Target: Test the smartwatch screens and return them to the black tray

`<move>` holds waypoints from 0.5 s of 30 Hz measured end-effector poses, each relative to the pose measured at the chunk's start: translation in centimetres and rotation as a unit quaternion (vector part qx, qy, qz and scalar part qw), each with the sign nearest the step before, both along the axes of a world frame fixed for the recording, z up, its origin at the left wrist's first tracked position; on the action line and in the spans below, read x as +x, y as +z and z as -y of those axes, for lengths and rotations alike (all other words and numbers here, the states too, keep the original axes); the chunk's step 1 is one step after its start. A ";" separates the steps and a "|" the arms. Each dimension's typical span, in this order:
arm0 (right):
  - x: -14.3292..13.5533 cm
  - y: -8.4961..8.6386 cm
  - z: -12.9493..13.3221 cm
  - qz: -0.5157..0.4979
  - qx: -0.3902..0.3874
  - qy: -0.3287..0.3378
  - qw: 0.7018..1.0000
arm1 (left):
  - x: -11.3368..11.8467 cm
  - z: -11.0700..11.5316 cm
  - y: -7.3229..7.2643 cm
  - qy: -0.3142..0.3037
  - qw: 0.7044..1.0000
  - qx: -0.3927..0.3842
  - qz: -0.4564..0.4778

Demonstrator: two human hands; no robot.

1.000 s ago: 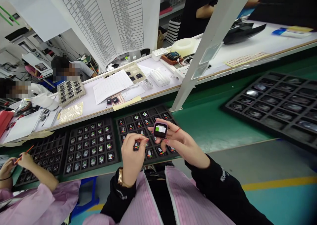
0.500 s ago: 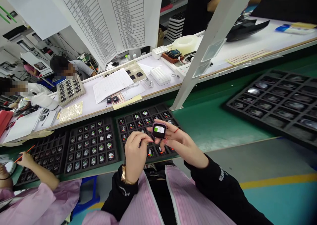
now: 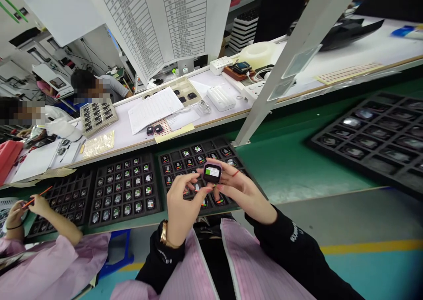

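A small square watch body (image 3: 212, 172) with a pinkish-purple frame and a lit white-and-green screen is held over a black foam tray (image 3: 161, 150). My right hand (image 3: 243, 190) grips it from the right, fingers behind and thumb below. At its lower left is my left hand (image 3: 185, 198), fingers spread and thumb reaching to the watch's lower edge; nothing is gripped in it. Rows of similar watches with lit screens fill much of the tray beneath both hands.
Another foam tray of watches (image 3: 125, 187) lies to the left, and a large one (image 3: 380, 137) at the right. Beside me a person's hand (image 3: 41, 205) holds an orange stick. A white post (image 3: 264, 101) rises before the raised shelf, which bears papers (image 3: 155, 108).
My left hand's fingers have opened from a pinch and spread apart near the watch. My right hand still holds the watch. The view has shifted slightly, and the neighbour's hands have moved.
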State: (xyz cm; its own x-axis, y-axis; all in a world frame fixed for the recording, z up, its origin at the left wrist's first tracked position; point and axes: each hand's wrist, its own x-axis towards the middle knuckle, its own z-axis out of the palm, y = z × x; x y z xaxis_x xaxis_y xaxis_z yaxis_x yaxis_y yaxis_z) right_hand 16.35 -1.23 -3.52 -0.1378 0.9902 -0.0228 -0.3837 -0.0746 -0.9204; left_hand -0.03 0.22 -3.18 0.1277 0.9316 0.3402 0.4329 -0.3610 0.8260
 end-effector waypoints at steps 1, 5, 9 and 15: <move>-0.2 0.1 0.0 0.005 -0.004 0.003 1.000 | 0.1 0.0 0.0 0.002 1.000 0.006 0.007; -0.7 0.4 0.0 0.006 -0.016 0.007 1.000 | 0.3 -0.1 -0.3 0.017 1.000 0.001 0.023; -0.8 0.1 0.0 -0.008 -0.005 0.008 1.000 | 0.1 -0.2 -0.8 0.014 0.998 -0.037 0.047; -0.6 -0.5 0.1 -0.050 0.006 0.017 0.999 | -0.3 0.0 -1.4 -0.007 0.993 -0.111 0.038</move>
